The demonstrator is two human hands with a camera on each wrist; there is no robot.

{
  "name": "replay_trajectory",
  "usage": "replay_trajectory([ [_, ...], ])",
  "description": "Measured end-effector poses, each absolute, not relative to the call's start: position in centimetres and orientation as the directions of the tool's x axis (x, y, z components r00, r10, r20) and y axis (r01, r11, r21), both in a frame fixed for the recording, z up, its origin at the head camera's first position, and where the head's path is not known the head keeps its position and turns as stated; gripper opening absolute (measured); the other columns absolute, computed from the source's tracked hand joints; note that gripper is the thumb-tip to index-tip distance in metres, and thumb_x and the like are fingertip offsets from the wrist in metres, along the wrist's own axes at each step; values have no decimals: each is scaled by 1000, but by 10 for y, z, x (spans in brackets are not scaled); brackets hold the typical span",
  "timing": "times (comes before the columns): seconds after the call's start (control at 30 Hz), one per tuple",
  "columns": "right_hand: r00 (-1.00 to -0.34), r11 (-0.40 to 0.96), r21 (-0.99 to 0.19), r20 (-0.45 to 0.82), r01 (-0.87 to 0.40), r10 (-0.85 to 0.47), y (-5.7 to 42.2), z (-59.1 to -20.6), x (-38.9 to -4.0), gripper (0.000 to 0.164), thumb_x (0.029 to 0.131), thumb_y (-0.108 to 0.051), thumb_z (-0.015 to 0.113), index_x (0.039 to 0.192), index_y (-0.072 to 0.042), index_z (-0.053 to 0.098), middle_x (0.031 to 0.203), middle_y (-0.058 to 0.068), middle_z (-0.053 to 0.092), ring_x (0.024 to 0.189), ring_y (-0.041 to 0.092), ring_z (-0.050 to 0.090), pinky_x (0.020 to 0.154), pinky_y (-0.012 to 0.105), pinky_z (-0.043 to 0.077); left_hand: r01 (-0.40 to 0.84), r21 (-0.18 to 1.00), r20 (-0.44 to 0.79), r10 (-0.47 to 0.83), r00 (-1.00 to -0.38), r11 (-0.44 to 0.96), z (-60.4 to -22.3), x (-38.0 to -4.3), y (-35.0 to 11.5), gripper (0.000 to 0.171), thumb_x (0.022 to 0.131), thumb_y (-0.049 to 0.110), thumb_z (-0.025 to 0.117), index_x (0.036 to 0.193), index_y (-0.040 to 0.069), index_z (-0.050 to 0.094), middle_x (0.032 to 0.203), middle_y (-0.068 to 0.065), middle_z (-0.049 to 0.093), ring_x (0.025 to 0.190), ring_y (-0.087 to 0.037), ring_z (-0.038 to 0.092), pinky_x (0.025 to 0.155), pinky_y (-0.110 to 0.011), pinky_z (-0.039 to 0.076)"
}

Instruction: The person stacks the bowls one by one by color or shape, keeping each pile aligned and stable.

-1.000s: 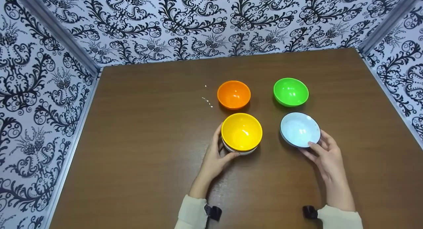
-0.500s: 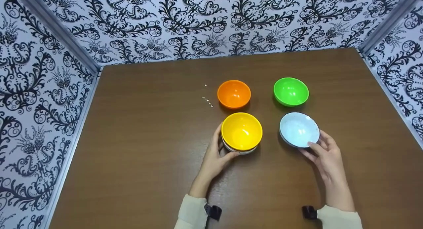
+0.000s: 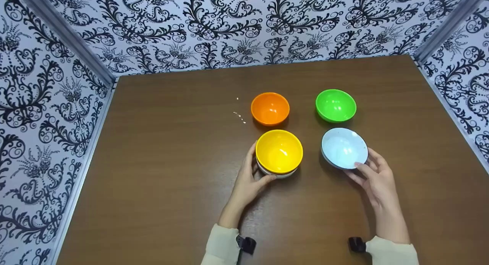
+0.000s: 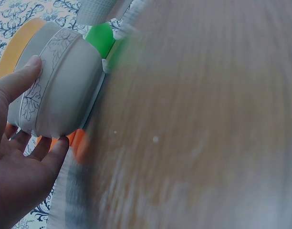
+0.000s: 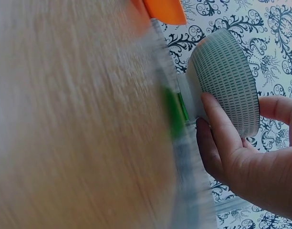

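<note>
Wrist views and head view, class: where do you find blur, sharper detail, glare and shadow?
Left wrist view: tabletop blurred and streaky, grey bowl clearer, its leafy print traceable; right wrist view: tabletop blurred again, dash-patterned bowl fairly crisp; head view: small bright glints inside the yellow bowl, orange bowl and green bowl, with soft shadows beside the last two.
</note>
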State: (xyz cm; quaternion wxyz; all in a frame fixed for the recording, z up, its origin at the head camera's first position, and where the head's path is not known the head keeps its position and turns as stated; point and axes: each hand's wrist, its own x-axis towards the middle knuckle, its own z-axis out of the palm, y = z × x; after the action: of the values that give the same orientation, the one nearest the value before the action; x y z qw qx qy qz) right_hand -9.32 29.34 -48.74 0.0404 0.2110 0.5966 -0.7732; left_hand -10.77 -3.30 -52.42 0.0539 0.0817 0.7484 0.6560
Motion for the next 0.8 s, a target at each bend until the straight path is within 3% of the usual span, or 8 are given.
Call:
replay_trajectory([
  [0.2,-910,-288,-906,-370,310,185,291,-484,-93,66,98,1,55,152,-14,21,164,14,14,102,-2,62,81,25,61,60,988,32,191,-981,141,-524,-107,-34,101,82,24,83,160,17,19,165,-7,23,151,-27,31,121,-44,33],
  [0.43,-913,-280,-912,-359,300,194,289,-482,-93,64,98,0,56,151,-14,25,155,7,26,103,-1,63,82,26,61,66,986,36,190,-981,152,-525,-107,-33,100,82,24,82,160,17,19,165,-8,23,151,-27,31,121,-44,33],
  [0.8,-927,-251,-926,-330,283,175,284,-474,-92,63,98,0,56,152,-13,25,160,11,22,107,-2,60,83,26,61,79,984,48,192,-980,158,-525,-107,-33,101,81,24,82,160,17,19,165,-8,23,150,-27,31,120,-43,35],
])
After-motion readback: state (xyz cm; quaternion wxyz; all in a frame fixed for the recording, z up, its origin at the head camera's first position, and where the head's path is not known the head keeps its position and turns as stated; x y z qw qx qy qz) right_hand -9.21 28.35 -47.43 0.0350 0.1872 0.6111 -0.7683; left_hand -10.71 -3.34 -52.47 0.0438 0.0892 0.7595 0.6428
